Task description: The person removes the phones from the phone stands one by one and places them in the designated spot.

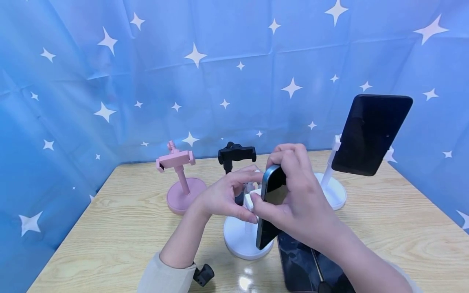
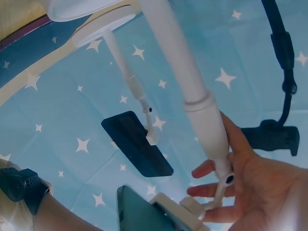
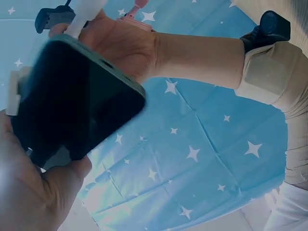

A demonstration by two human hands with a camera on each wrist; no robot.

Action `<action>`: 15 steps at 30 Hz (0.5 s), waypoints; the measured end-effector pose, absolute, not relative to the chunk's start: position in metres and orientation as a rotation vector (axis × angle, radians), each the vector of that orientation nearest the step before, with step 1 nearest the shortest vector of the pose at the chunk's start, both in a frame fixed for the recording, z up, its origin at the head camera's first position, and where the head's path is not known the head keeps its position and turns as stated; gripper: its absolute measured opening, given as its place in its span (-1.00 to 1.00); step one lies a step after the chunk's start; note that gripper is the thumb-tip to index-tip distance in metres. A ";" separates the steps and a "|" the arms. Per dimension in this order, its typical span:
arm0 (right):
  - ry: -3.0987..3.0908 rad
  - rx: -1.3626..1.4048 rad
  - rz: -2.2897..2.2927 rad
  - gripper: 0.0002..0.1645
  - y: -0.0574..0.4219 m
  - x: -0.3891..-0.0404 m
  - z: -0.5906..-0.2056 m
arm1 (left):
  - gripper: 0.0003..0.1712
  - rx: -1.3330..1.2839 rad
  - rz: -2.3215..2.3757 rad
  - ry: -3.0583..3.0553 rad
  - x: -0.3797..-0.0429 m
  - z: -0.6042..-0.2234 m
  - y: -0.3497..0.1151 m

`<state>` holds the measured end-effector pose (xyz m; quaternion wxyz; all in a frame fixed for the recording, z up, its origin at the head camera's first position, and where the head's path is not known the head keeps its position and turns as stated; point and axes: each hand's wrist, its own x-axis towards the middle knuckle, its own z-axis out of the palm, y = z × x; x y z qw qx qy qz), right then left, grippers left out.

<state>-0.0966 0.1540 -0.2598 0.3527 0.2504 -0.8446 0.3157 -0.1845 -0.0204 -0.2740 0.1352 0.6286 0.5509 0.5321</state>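
Observation:
A white phone stand [image 1: 238, 246] stands on the table in front of me. My left hand [image 1: 223, 195] holds its upper part, with thumb and fingers on either side; the left wrist view shows the fingers curled behind the jointed neck [image 2: 220, 166]. My right hand [image 1: 304, 195] grips a smartphone [image 1: 267, 234] with a blue-green edge, thumb on one side and fingers on the other. The phone stands on edge, tilted, at the stand's white clamp [image 2: 175, 209]. From the left wrist view, the clamp lies against the phone's back; how firmly it grips is hidden.
A pink phone stand [image 1: 183, 195] is at the back left, and a black one [image 1: 236, 154] stands behind my hands. At the right, another white stand [image 1: 335, 193] bears a dark phone [image 1: 370, 134]. A dark flat device [image 1: 300, 264] lies on the table under my right forearm.

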 end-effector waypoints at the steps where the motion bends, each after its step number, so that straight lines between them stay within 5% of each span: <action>1: -2.191 0.663 0.835 -0.37 0.154 -0.094 -0.257 | -0.29 1.814 1.529 1.617 -0.184 -0.274 -0.021; 15: -2.189 0.706 0.862 -0.48 0.146 -0.077 -0.233 | -0.21 1.889 1.508 1.690 -0.181 -0.279 -0.018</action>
